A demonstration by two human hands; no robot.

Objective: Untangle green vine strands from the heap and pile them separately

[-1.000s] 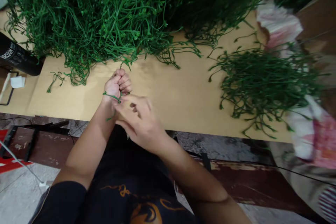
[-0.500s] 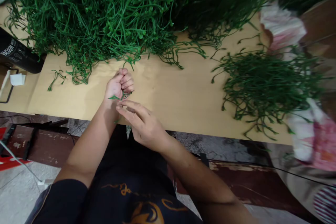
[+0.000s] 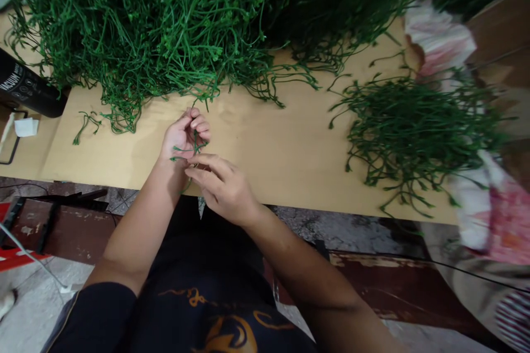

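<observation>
My left hand (image 3: 180, 135) is lightly curled over the table, palm up, with a thin green artificial plant stem (image 3: 195, 142) between its thumb and fingers. Small forked tips of the stem spread across the palm toward the wrist. Just below, my right hand (image 3: 226, 185) has its thumb and fingertips close together at the lower end of the stem; a bit of green shows by them. Beyond both hands lies a large heap of similar green stems (image 3: 165, 22), its front strands near my left fingertips.
A smaller pile of green stems (image 3: 418, 127) lies at the table's right, beside a white and pink cloth (image 3: 476, 220). A few loose stems (image 3: 86, 123) are at the left, near a black bottle (image 3: 28, 85). The tan tabletop (image 3: 281, 149) ends close to my body.
My left fingers have loosened a little, showing more of the stem in the palm. My right fingertips have shifted slightly at its lower end. The view has moved slightly.
</observation>
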